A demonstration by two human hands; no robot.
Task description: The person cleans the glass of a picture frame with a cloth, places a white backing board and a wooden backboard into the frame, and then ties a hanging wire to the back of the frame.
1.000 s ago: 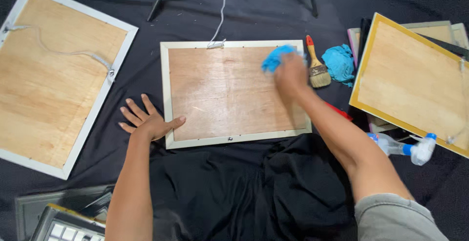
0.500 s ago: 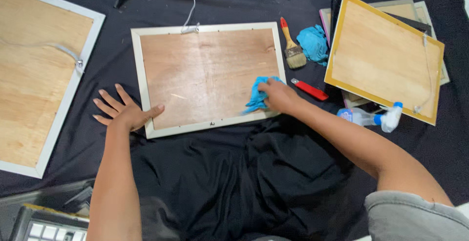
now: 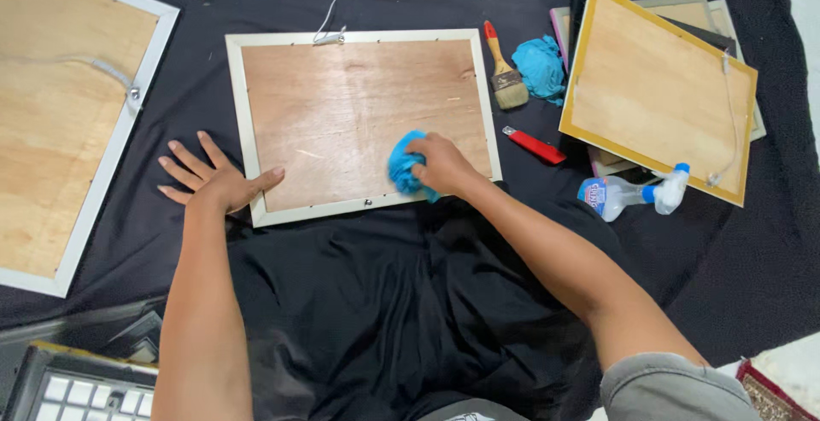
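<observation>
A picture frame (image 3: 359, 122) lies face down on black cloth, its plywood back up and its rim white. My right hand (image 3: 440, 165) grips a crumpled blue cloth (image 3: 404, 165) and presses it onto the plywood near the frame's lower right. My left hand (image 3: 213, 180) lies flat on the black cloth, fingers spread, its thumb touching the frame's lower left corner.
A large white-rimmed frame (image 3: 68, 122) lies at the left. On the right are a paintbrush (image 3: 506, 75), a second blue rag (image 3: 540, 67), a red cutter (image 3: 534, 145), a spray bottle (image 3: 632, 195) and a yellow-rimmed frame (image 3: 658, 88) stacked on others. A grid-patterned object (image 3: 68, 387) sits bottom left.
My right hand has wiped the blue cloth from the frame's upper right corner down to its lower edge and then leftward. My left hand has stayed planted by the frame's corner.
</observation>
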